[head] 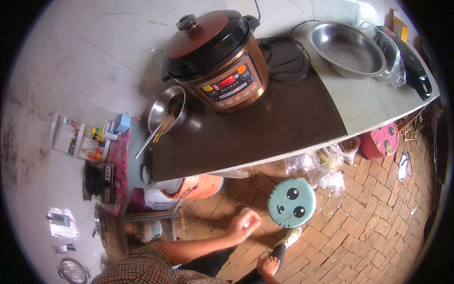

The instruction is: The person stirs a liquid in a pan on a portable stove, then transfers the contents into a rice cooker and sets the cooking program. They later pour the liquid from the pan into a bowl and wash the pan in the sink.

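Observation:
My left hand [244,228] hangs over the brick floor, to the left of a round turquoise stool [291,203] with a cartoon animal face. Its fingers are loosely curled; a small pale spot shows among them, too blurred to identify. Lower down, my right hand [268,265] lies over my dark trouser leg with its fingers folded in. Neither hand touches the counter above. On that counter stands an electric pressure cooker [216,60], lid on and red display lit. Beside it is a small metal bowl [164,103] holding wooden chopsticks [166,124] and a metal utensil handle [145,143].
A wide steel basin [345,48] sits near a plastic bag [393,60] on the counter's right. Below the counter edge are plastic bags of produce [324,159], a pink stool [379,142] and an orange printed container [202,186]. A portable stove [99,181] stands at left.

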`<state>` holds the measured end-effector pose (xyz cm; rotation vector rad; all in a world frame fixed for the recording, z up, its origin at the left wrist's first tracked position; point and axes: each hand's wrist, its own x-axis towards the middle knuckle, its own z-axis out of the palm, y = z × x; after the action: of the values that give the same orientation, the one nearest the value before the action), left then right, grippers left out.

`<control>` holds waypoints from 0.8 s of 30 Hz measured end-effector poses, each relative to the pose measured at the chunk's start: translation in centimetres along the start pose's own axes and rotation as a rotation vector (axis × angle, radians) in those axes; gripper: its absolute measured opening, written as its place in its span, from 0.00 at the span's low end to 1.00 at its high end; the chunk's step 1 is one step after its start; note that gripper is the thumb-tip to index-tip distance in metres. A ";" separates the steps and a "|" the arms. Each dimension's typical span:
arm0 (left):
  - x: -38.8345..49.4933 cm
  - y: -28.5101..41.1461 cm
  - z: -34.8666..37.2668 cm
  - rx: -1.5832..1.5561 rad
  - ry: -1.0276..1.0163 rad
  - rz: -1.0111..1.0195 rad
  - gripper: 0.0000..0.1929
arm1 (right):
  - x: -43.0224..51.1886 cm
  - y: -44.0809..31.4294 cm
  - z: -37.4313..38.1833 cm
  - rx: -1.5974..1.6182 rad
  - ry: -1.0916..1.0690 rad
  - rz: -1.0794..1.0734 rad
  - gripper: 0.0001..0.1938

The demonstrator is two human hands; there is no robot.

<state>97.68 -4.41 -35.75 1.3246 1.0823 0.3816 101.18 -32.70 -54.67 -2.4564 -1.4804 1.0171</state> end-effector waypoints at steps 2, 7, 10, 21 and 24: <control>-2.6 -2.4 1.1 0.153 -0.174 -0.120 0.12 | -0.2 -0.2 -0.1 0.018 -0.001 0.002 0.17; -5.5 -8.8 0.2 0.597 -0.775 -0.486 0.29 | -1.2 -0.6 1.4 0.024 0.007 0.027 0.18; -7.5 -12.5 -0.9 0.842 -0.751 -0.615 0.39 | -1.5 -0.9 1.0 0.046 -0.023 0.052 0.19; -10.8 -7.2 -6.4 0.754 -0.536 -0.449 0.34 | -2.9 0.1 -1.3 -0.070 0.019 0.235 0.18; -10.5 -4.6 -9.4 0.604 -0.302 -0.319 0.25 | -3.4 -1.8 -5.2 -0.121 -0.025 0.188 0.17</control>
<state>83.41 -8.20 -34.38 1.6305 1.1679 -0.4072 101.83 -33.21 -48.21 -2.7211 -1.3775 1.0205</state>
